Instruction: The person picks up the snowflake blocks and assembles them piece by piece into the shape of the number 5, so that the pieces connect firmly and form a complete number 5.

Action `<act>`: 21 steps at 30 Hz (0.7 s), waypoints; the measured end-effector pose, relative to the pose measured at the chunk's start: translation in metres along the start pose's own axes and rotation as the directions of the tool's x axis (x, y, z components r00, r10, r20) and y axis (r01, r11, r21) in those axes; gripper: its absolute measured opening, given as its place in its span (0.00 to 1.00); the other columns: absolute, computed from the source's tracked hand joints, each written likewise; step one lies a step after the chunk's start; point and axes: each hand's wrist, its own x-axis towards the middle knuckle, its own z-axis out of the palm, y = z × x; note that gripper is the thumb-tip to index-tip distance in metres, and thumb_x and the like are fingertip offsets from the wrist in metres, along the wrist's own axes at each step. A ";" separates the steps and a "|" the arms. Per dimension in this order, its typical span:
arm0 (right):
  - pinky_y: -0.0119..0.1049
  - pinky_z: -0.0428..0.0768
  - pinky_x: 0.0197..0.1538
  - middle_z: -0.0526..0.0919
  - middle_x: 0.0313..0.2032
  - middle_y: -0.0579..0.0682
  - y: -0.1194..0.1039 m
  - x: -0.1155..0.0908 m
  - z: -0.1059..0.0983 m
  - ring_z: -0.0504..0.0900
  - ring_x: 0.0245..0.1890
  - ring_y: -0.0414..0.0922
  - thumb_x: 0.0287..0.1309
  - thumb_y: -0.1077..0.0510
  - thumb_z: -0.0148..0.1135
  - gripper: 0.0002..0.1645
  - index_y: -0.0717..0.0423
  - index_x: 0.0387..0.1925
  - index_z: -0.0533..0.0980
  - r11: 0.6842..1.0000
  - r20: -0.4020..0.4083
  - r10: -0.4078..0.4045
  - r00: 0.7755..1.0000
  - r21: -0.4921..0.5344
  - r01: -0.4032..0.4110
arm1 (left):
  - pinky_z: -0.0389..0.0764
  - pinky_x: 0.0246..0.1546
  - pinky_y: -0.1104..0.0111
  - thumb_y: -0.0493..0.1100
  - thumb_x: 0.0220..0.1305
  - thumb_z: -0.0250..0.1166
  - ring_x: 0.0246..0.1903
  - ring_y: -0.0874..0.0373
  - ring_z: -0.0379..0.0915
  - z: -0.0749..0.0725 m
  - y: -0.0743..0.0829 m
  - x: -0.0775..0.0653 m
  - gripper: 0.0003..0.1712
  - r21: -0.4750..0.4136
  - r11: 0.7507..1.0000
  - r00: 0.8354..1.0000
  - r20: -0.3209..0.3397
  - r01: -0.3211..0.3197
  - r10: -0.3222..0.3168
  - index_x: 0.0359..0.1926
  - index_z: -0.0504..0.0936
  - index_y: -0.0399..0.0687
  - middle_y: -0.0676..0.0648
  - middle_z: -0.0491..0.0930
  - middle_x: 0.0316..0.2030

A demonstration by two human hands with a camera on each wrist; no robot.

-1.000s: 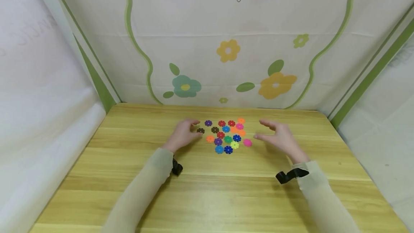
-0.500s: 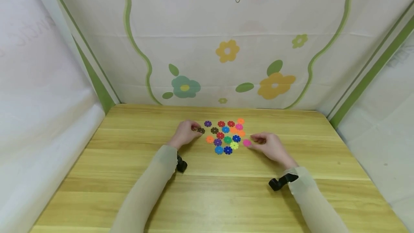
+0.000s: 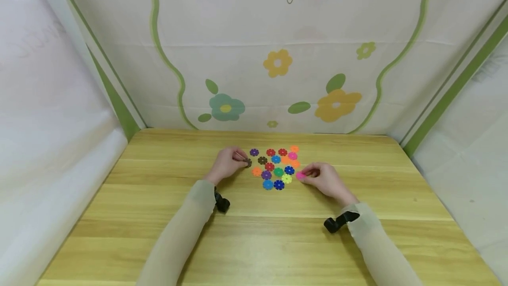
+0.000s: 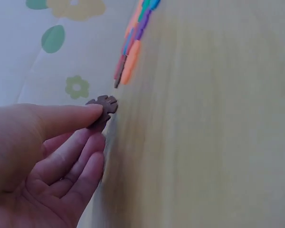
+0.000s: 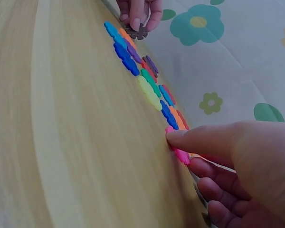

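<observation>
Between thumb and fingers, my left hand pinches a brown notched plastic disc, a snowflake-shaped building piece. In the left wrist view that disc stands tilted, its slotted rim past the thumb tip. My right hand pinches a pink notched disc at the right end of the group, thumb on its near face and fingers behind. Between the hands lie several flat discs: a second brown one, a green one, a yellow one and a dark blue one.
The discs lie on a wood-grain table toward its far edge. Behind it hangs a white cloth printed with flowers, with more white cloth at both sides. A black strap mount sits on the right wrist, another on the left.
Both hands have closed from spread fingers onto discs. My right hand came leftward and down to the pink disc; the brown disc has tilted up in my left hand.
</observation>
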 end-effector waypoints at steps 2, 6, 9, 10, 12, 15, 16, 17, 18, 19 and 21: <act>0.36 0.79 0.39 0.85 0.37 0.48 -0.001 0.001 0.000 0.79 0.36 0.46 0.59 0.54 0.76 0.17 0.58 0.47 0.84 1.000 0.006 0.011 1.000 0.023 -0.012 | 0.83 0.45 0.59 0.38 0.64 0.73 0.39 0.56 0.82 -0.001 -0.001 -0.003 0.08 -0.026 1.000 1.000 0.002 0.005 -0.005 0.44 0.87 0.45 0.50 0.85 0.37; 0.35 0.77 0.38 0.84 0.36 0.48 -0.003 0.002 -0.001 0.77 0.35 0.47 0.58 0.54 0.76 0.20 0.59 0.50 0.84 0.999 0.024 0.035 0.999 0.034 -0.035 | 0.83 0.45 0.60 0.41 0.64 0.74 0.40 0.58 0.83 -0.002 -0.001 -0.008 0.09 -0.090 0.996 1.000 0.009 0.024 -0.024 0.45 0.89 0.49 0.52 0.86 0.38; 0.35 0.76 0.36 0.83 0.34 0.48 -0.005 0.002 -0.003 0.77 0.34 0.47 0.59 0.53 0.76 0.19 0.57 0.49 0.85 0.998 0.052 0.048 0.998 0.025 -0.049 | 0.84 0.45 0.60 0.43 0.64 0.74 0.40 0.58 0.83 -0.001 0.003 -0.012 0.09 -0.127 0.991 1.000 0.007 0.030 -0.030 0.45 0.89 0.50 0.53 0.87 0.38; 0.35 0.76 0.35 0.83 0.34 0.48 -0.005 0.002 -0.003 0.77 0.33 0.47 0.58 0.52 0.77 0.19 0.57 0.48 0.86 0.998 0.059 0.056 0.997 0.026 -0.058 | 0.84 0.45 0.60 0.44 0.63 0.75 0.39 0.58 0.83 -0.001 0.005 -0.014 0.09 -0.138 0.990 1.000 0.005 0.030 -0.030 0.45 0.89 0.51 0.53 0.87 0.38; 0.35 0.76 0.35 0.83 0.33 0.48 -0.005 0.002 -0.004 0.76 0.33 0.47 0.58 0.52 0.77 0.17 0.56 0.46 0.86 0.997 0.072 0.064 0.995 0.028 -0.066 | 0.84 0.44 0.59 0.43 0.63 0.75 0.39 0.58 0.83 0.000 0.009 -0.016 0.09 -0.161 0.987 1.000 0.001 0.026 -0.026 0.44 0.89 0.51 0.53 0.87 0.37; 0.35 0.77 0.36 0.83 0.33 0.48 -0.005 0.002 -0.004 0.77 0.33 0.47 0.58 0.52 0.77 0.16 0.55 0.44 0.86 0.998 0.078 0.058 0.995 0.032 -0.061 | 0.84 0.44 0.60 0.42 0.62 0.75 0.39 0.57 0.84 0.002 0.015 -0.021 0.09 -0.187 0.982 1.000 -0.001 0.016 -0.017 0.44 0.89 0.50 0.52 0.87 0.37; 0.35 0.78 0.36 0.83 0.34 0.48 -0.005 0.002 -0.003 0.78 0.34 0.47 0.58 0.52 0.77 0.15 0.55 0.44 0.86 0.998 0.074 0.054 0.996 0.037 -0.057 | 0.84 0.44 0.61 0.42 0.63 0.75 0.39 0.57 0.83 0.003 0.016 -0.022 0.09 -0.195 0.981 1.000 -0.001 0.014 -0.014 0.44 0.89 0.50 0.53 0.87 0.37; 0.35 0.79 0.37 0.84 0.35 0.48 -0.006 0.001 -0.003 0.79 0.34 0.47 0.59 0.53 0.76 0.14 0.55 0.44 0.86 0.998 0.070 0.047 0.996 0.049 -0.050 | 0.84 0.44 0.61 0.41 0.63 0.75 0.39 0.57 0.83 0.004 0.018 -0.023 0.08 -0.204 0.979 1.000 -0.001 0.010 -0.011 0.44 0.89 0.50 0.53 0.87 0.38; 0.35 0.80 0.38 0.85 0.35 0.48 -0.006 0.001 -0.003 0.80 0.35 0.47 0.60 0.54 0.75 0.13 0.55 0.44 0.86 0.996 0.062 0.048 0.997 0.071 -0.052 | 0.84 0.44 0.61 0.41 0.63 0.75 0.39 0.57 0.83 0.005 0.019 -0.025 0.08 -0.215 0.977 1.000 0.001 0.008 -0.008 0.43 0.88 0.50 0.53 0.87 0.38; 0.35 0.80 0.38 0.86 0.36 0.48 -0.007 0.001 -0.003 0.82 0.36 0.47 0.61 0.54 0.75 0.13 0.56 0.44 0.86 0.993 0.053 0.057 0.997 0.103 -0.062 | 0.84 0.44 0.62 0.41 0.63 0.75 0.39 0.58 0.83 0.007 0.020 -0.026 0.08 -0.224 0.975 1.000 0.000 0.003 -0.003 0.43 0.88 0.50 0.53 0.87 0.38; 0.36 0.83 0.39 0.88 0.38 0.49 -0.010 0.000 -0.003 0.84 0.38 0.48 0.62 0.55 0.73 0.12 0.57 0.45 0.86 0.981 0.040 0.080 0.996 0.176 -0.086 | 0.84 0.44 0.62 0.41 0.63 0.74 0.39 0.57 0.83 0.010 0.023 -0.027 0.07 -0.243 0.970 1.000 -0.006 -0.011 0.009 0.42 0.88 0.49 0.53 0.87 0.38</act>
